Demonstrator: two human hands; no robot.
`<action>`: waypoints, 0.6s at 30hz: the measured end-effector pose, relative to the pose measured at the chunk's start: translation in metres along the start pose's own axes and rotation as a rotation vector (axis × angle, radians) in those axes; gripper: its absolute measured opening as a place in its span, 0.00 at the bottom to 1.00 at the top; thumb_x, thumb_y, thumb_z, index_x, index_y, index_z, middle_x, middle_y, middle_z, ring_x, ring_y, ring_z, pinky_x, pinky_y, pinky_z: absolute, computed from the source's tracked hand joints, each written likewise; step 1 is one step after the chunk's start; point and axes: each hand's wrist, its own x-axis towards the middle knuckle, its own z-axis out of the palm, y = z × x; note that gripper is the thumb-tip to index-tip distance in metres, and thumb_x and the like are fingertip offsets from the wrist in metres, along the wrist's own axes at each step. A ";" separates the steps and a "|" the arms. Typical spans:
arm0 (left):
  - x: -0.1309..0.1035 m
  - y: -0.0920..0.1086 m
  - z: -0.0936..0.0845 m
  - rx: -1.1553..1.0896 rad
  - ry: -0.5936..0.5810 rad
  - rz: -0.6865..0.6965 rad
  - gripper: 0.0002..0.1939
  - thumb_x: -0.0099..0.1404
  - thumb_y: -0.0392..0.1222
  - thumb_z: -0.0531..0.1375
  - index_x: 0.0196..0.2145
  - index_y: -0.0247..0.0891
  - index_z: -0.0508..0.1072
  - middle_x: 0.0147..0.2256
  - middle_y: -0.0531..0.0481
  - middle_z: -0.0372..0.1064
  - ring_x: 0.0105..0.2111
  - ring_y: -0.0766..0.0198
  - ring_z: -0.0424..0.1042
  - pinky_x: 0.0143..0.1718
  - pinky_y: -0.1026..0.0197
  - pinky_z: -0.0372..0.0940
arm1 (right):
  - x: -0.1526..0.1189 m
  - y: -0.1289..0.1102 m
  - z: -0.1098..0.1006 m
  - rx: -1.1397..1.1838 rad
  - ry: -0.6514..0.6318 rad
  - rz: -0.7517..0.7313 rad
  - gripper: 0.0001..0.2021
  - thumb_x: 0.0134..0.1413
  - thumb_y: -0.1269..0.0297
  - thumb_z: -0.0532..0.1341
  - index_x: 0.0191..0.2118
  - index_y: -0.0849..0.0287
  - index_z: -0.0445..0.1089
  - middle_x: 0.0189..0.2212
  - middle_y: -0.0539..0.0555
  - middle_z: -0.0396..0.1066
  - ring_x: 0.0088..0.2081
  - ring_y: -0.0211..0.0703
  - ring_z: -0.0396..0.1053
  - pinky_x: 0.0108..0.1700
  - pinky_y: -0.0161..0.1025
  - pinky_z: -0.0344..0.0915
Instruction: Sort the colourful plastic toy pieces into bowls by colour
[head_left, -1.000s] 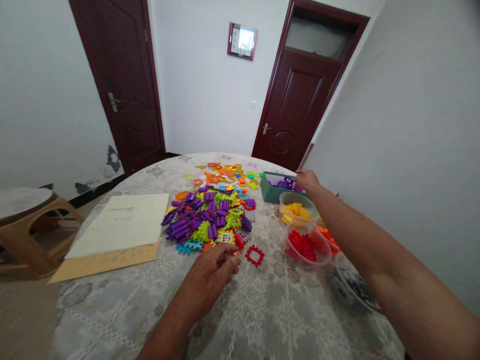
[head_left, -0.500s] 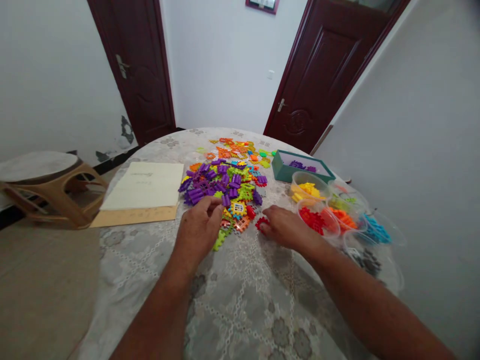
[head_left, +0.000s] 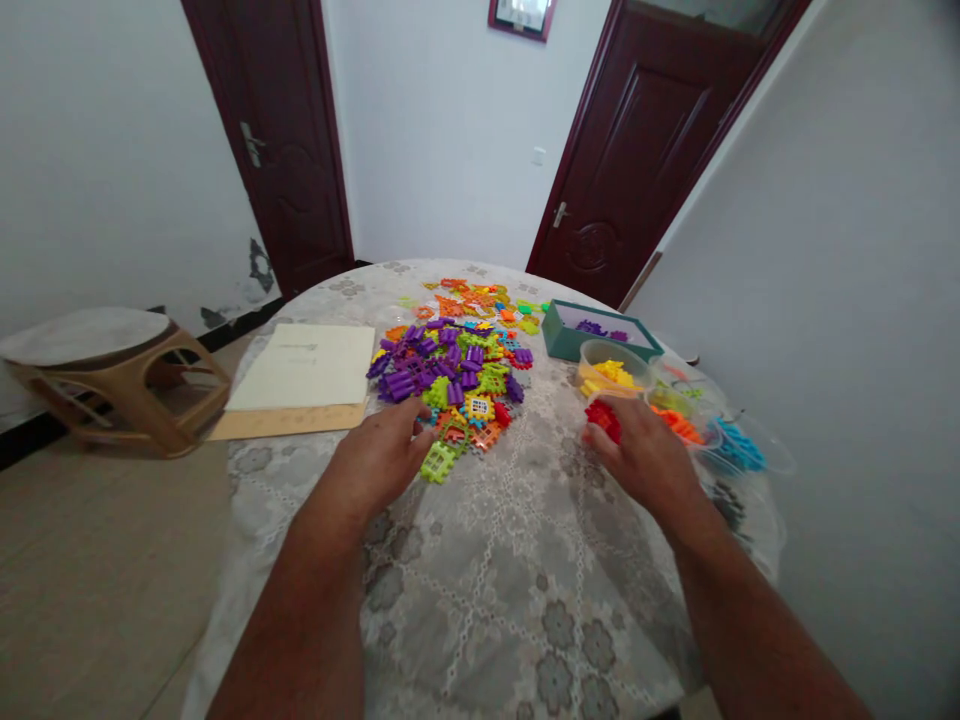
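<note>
A mixed pile of plastic building pieces (head_left: 442, 365), many of them purple, lies on the patterned tablecloth (head_left: 480, 560). Beside the pile's near left edge is my left hand (head_left: 386, 450), fingers apart and nothing held, close to a green square piece (head_left: 437, 462). My right hand (head_left: 641, 450) is over the tub of red pieces (head_left: 602, 420), its fingers curled at the red pieces and hiding part of the tub. Whether a piece is between those fingers cannot be made out. A white window piece (head_left: 478, 406) and a red piece (head_left: 502, 413) lie at the pile's near side.
A green box (head_left: 564, 340) holds purple pieces. Clear tubs hold yellow (head_left: 611, 376), orange (head_left: 677, 425), blue (head_left: 739, 445) and grey pieces. Left of the pile lies an open notebook (head_left: 307, 365). A stool (head_left: 135, 385) stands on the floor at the left.
My right hand has moved right, from a red piece beside the pile to the red tub; that piece no longer shows there. My left hand has drawn slightly away from the pile.
</note>
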 end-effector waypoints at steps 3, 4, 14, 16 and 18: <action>-0.006 -0.011 -0.008 -0.008 -0.044 -0.022 0.17 0.69 0.46 0.58 0.54 0.43 0.74 0.47 0.44 0.80 0.45 0.54 0.78 0.45 0.58 0.66 | -0.002 0.023 0.004 -0.128 0.054 0.065 0.18 0.67 0.58 0.54 0.54 0.63 0.72 0.50 0.70 0.73 0.52 0.64 0.70 0.57 0.58 0.63; -0.006 -0.014 -0.007 0.004 -0.052 -0.035 0.18 0.68 0.47 0.59 0.54 0.43 0.74 0.48 0.43 0.79 0.46 0.53 0.78 0.45 0.58 0.66 | -0.002 0.025 0.006 -0.159 0.074 0.079 0.18 0.67 0.58 0.54 0.53 0.64 0.72 0.50 0.71 0.73 0.52 0.65 0.69 0.57 0.60 0.62; 0.005 0.006 0.031 0.178 -0.103 -0.014 0.27 0.64 0.47 0.65 0.60 0.46 0.70 0.57 0.37 0.72 0.55 0.44 0.72 0.50 0.51 0.66 | 0.001 -0.066 0.024 0.327 -0.293 -0.180 0.18 0.69 0.60 0.56 0.60 0.57 0.69 0.54 0.63 0.74 0.53 0.53 0.73 0.56 0.48 0.68; 0.006 0.011 0.037 0.209 -0.101 -0.022 0.30 0.62 0.47 0.66 0.62 0.49 0.69 0.57 0.37 0.71 0.55 0.43 0.71 0.49 0.51 0.66 | 0.003 -0.082 0.037 0.330 -0.360 -0.219 0.19 0.69 0.63 0.57 0.62 0.57 0.68 0.55 0.62 0.73 0.55 0.51 0.72 0.58 0.46 0.66; 0.007 0.014 0.041 0.214 -0.100 -0.022 0.32 0.61 0.46 0.66 0.63 0.50 0.68 0.57 0.37 0.70 0.55 0.41 0.70 0.48 0.50 0.66 | 0.006 -0.091 0.051 0.301 -0.361 -0.234 0.20 0.69 0.65 0.57 0.63 0.57 0.67 0.55 0.62 0.72 0.57 0.51 0.70 0.60 0.45 0.64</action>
